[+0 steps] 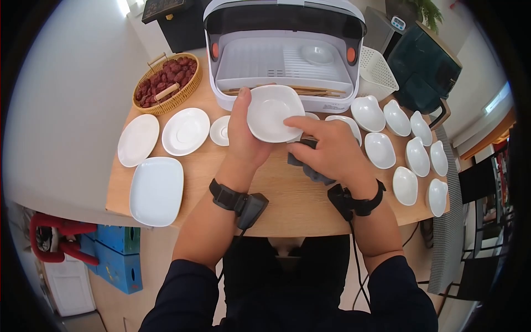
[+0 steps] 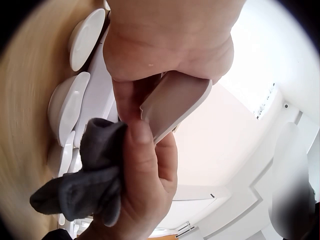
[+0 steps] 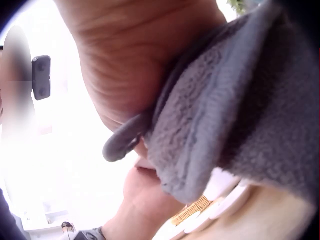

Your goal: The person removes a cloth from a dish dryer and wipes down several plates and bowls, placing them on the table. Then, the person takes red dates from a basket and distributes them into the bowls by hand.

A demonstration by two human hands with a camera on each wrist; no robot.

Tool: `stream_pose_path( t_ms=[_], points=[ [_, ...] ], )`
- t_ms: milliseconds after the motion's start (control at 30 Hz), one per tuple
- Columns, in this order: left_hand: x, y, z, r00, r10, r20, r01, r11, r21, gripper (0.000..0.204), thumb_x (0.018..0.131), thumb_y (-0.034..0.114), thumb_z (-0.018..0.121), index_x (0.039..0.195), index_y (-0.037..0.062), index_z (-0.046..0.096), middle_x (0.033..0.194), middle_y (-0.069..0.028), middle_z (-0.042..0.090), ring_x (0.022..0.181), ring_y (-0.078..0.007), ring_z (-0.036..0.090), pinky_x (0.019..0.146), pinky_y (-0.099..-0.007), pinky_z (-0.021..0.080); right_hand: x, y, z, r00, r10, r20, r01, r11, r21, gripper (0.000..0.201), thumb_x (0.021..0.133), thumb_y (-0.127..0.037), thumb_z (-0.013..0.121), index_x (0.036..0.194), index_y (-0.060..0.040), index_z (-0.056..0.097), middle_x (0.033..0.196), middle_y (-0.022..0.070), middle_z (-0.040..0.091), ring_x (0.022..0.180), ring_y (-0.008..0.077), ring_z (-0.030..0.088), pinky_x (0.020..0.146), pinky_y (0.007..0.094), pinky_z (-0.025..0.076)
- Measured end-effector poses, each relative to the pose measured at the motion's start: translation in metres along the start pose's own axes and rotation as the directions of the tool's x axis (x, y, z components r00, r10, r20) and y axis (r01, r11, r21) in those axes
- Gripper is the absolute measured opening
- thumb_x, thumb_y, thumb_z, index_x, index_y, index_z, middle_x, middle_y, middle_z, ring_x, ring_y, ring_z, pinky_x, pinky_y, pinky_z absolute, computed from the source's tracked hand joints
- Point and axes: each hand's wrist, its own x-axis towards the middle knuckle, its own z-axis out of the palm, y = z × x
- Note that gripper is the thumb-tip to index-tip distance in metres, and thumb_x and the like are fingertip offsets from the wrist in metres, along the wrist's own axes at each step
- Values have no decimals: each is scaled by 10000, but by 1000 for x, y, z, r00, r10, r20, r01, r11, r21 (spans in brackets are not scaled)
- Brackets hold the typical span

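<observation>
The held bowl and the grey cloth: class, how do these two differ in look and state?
The bowl is white, but the cloth is grey. The bowl looks smooth, the cloth fuzzy. The bowl has a firm, rounded shape; the cloth is bunched in folds. Both are held: the bowl in the left hand, the cloth in the right.

Near-middle tabletop (image 1: pixel 285 202) free; held dish (image 1: pixel 270 115), cloth (image 1: pixel 311 170) obstruct route to box (image 1: pixel 222 98); bowls (image 1: pixel 379 151) crowd right, plates (image 1: pixel 186 131) left.
</observation>
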Motion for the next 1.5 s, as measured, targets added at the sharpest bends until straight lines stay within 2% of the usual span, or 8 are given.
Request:
stream_pose_path(
  t_ms=[33,233,367,467,533,1200,1333,1500],
  points=[
    [1,0,-1,1000,-25,10,25,999,-26,608,1074,504,429,1341,-15,597,1284,-156,680,1195,-290,654,1036,-436,517,-1,3,5,994,-110,-20,108,988,-106,240,834,-197,771,1052,-96,760,753,112,728,645,252,700,627,329,534],
    [4,3,-6,990,-126,61,130,989,-74,586,1070,470,450,1335,-30,602,1288,-164,682,1195,-308,656,1041,-437,516,-2,-13,-4,990,134,32,-137,985,106,187,852,-158,747,1031,-120,784,773,118,726,669,292,696,621,353,531],
    [0,-3,-4,964,-192,187,197,980,-10,563,1069,446,458,1336,-28,602,1296,-174,678,1202,-301,652,1058,-425,506,-33,-18,-10,998,60,-12,-60,998,-30,194,856,-157,746,1041,-111,782,771,111,722,684,294,698,619,368,526],
    [-6,-2,8,913,-315,259,289,948,135,451,1055,362,520,1291,-11,613,1229,-169,698,1102,-263,693,973,-403,554,-69,-28,-21,993,116,-29,-120,971,-208,177,866,-153,739,1030,-103,783,794,113,725,719,306,701,634,381,528],
    [-10,5,14,874,-476,100,380,797,469,451,1055,362,501,1299,-1,613,1188,-184,722,1040,-265,730,878,-370,602,-100,-28,-37,987,158,-14,-156,950,-269,173,862,-155,742,1022,-105,787,809,114,729,726,312,699,637,386,529],
    [-3,9,3,906,-390,162,309,873,376,360,1022,285,590,1241,3,637,966,-110,746,771,-157,722,660,-262,581,-138,-19,-68,893,449,22,-257,551,-794,233,882,-168,683,1083,-107,783,827,143,738,757,331,701,681,437,539],
    [0,6,-1,959,-282,38,256,914,314,301,989,241,626,1179,10,655,872,-86,725,677,-129,667,574,-241,516,-114,-50,-84,973,230,-17,-184,729,-659,183,853,-231,716,950,-93,789,762,119,716,730,348,696,659,452,538],
    [8,2,-11,976,-184,-115,200,968,149,222,963,187,638,1096,13,674,770,-70,673,547,-104,549,479,-241,402,-4,-47,-95,990,142,24,-67,598,-799,306,849,-335,736,723,-56,745,715,138,696,704,355,694,646,455,538]
  ],
)
